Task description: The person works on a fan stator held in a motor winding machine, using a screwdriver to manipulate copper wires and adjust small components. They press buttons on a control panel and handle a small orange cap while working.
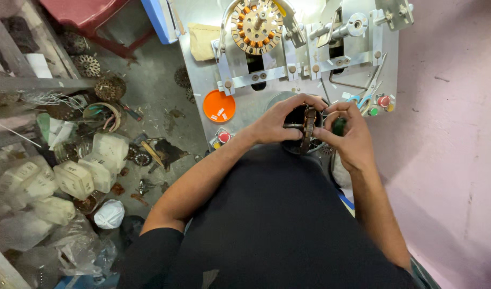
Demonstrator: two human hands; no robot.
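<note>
Stator core [308,128], a dark ring seen edge-on, is held upright between both hands just in front of the metal winding machine [304,59]. It is gripped from the left by the left hand [275,120], fingers curled over its top rim and thumb beneath. It is pinched on the other side by the right hand [348,134], fingertips pressed together on the rim. A wound stator [256,25] (copper coils showing) is mounted on the machine above, and an orange disc [219,106] lies to the left.

A dark, ring-shaped motor core [305,128] sits just right of centre frame. It stands on edge, tilted. Brownish slotted segments line its rim.
</note>
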